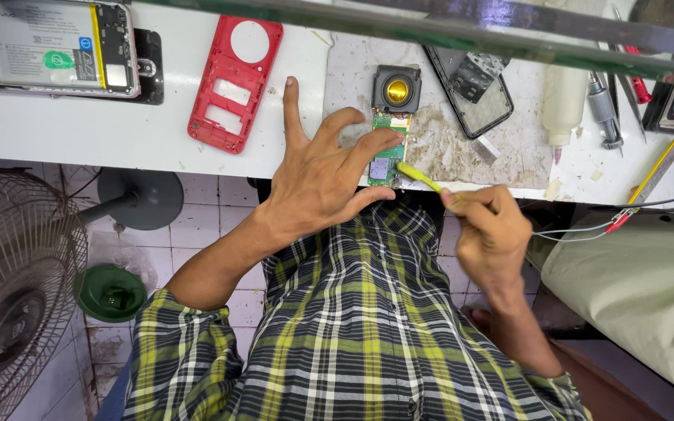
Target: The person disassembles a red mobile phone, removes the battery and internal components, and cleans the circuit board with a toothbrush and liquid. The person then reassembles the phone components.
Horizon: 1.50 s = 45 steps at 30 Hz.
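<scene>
The left hand (317, 175) lies spread on the desk (118, 132), its fingers (368, 144) open, and two of them press flat on a small green circuit board (388, 152) to keep it in place. The board is under these fingertips, near the front edge of the desk, on a worn grey mat (462, 144). The right hand (489, 234) has its fingers closed around a yellow-green tool (419, 177), maybe a small brush, and its tip touches the lower part of the board, just beside the left thumb.

Just beyond the left fingertips, at the top of the board, sits a black square part with a round yellow centre (397, 88). To the left of the raised index finger lies a red plastic phone frame (235, 82). Well apart, further left, an opened phone (56, 47) shows a grey battery with a green oval label and a small blue label. To the right of the fingers lies a black back cover (470, 93).
</scene>
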{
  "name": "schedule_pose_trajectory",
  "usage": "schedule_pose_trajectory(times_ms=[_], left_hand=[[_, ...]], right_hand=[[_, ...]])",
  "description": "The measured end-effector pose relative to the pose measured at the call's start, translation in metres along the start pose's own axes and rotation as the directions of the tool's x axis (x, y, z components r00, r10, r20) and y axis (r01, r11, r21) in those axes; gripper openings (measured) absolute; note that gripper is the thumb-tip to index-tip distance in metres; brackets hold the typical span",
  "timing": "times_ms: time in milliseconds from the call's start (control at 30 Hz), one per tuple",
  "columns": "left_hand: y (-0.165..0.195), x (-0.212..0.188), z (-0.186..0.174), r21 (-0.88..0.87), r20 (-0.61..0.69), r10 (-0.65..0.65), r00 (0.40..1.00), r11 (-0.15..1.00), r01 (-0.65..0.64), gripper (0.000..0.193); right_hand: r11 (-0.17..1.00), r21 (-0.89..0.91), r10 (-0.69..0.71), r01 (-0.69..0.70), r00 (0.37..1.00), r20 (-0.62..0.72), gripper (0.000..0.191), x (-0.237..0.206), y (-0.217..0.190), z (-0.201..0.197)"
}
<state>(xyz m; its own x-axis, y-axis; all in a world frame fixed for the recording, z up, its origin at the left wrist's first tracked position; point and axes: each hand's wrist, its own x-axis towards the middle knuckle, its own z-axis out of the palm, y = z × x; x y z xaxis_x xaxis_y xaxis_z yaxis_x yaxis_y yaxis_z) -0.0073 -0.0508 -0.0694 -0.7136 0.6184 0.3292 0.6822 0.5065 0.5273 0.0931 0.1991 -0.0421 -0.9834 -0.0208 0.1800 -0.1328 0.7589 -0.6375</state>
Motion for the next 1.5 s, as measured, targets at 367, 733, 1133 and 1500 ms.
schedule_pose_trajectory(times_ms=[367, 733, 1133, 1500], left_hand=[[0.001, 0.0, 0.001, -0.015, -0.011, -0.008, 1.0, 1.0, 0.008, 0.071], [-0.002, -0.004, 0.005, -0.019, -0.02, 0.009, 1.0, 1.0, -0.009, 0.073], [0.01, 0.002, -0.001, -0.07, -0.027, -0.029, 0.999, 0.997, 0.028, 0.08], [0.025, 0.005, 0.005, -0.082, -0.024, 0.02, 1.0, 0.996, -0.022, 0.073]], right_hand=[[0.95, 0.216, 0.219, -0.224, 0.975, 0.048, 0.011, -0.048, -0.024, 0.013], [0.957, 0.131, 0.244, -0.26, 0.962, 0.126, 0.021, -0.053, -0.041, 0.016], [0.718, 0.538, 0.469, -0.441, 0.878, 0.094, 0.037, -0.069, -0.008, 0.013], [0.993, -0.039, 0.106, -0.109, 0.992, -0.064, 0.032, -0.057, -0.019, 0.003]])
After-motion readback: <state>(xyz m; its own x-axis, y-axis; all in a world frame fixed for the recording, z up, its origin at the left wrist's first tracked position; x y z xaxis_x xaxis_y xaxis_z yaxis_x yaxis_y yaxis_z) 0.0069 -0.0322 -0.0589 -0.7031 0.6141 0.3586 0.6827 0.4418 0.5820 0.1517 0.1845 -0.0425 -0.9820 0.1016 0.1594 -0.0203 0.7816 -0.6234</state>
